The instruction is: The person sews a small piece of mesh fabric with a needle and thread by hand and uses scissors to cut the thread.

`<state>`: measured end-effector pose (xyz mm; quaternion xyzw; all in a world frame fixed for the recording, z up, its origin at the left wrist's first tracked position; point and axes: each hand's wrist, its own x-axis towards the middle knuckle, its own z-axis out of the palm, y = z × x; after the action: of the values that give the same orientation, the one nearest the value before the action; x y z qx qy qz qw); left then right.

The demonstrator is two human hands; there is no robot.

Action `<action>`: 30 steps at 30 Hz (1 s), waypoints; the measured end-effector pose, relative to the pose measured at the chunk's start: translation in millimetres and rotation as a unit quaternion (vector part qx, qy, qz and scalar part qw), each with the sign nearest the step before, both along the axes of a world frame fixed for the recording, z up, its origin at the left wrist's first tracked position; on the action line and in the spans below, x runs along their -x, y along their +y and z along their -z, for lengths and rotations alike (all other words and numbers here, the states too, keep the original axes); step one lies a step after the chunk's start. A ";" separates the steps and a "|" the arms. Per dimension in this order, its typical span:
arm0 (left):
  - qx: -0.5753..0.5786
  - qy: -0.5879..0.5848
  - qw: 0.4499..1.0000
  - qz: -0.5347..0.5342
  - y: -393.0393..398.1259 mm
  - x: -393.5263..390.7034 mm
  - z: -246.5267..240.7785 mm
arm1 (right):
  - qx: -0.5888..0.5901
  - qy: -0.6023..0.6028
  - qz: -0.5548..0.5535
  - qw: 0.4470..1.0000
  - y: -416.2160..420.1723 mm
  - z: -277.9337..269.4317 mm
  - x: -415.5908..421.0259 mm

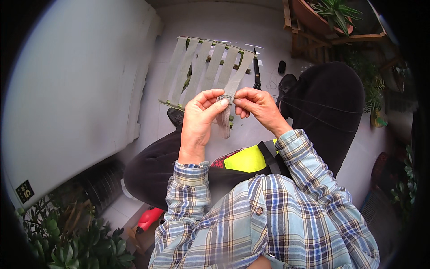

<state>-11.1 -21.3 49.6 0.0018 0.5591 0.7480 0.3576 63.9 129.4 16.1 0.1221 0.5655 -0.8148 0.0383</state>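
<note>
My left hand (205, 109) pinches a grey-green webbing strap (239, 77) between thumb and fingers, where dark stitches show and a brownish strap end (224, 122) hangs down. Against the same spot, the fingertips of my right hand (253, 102) are closed, pinching the strap edge or thread; a needle cannot be made out. Dark thread (322, 101) runs from there across the right knee. The strap belongs to a small folding-stool frame (215, 42) with several parallel straps and green bars, lying beyond my hands.
Black scissors (257, 70) and a black thread spool (282, 67) lie on the tiled floor past my hands. A large white appliance or cabinet (77, 84) stands at left. Potted plants (336, 11) are at upper right, leafy plants (74, 242) at lower left, with a red bottle (148, 218) nearby.
</note>
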 end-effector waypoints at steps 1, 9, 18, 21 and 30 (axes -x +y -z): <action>0.005 0.012 1.000 -0.001 -0.7 -0.3 1.3 | 0.003 0.000 -0.001 1.000 -0.4 -0.4 0.0; 0.011 0.008 1.000 0.007 2.1 -0.1 2.3 | 0.002 0.007 0.010 1.000 0.7 2.1 -2.7; 0.040 -0.005 0.999 0.021 2.6 -0.5 5.4 | -0.017 -0.001 0.023 1.000 -1.3 1.5 -5.3; 0.052 0.003 0.998 0.026 2.3 -1.3 6.3 | -0.021 0.004 0.031 0.999 -2.4 2.7 -5.6; -0.020 -0.005 1.000 0.003 4.7 -8.3 2.8 | -0.025 0.007 0.049 0.998 -3.4 -4.8 -2.8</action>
<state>-2.8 -16.5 46.8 0.0064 0.5423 0.7579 0.3626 66.7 126.0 20.9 0.1447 0.5794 -0.8021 -0.0090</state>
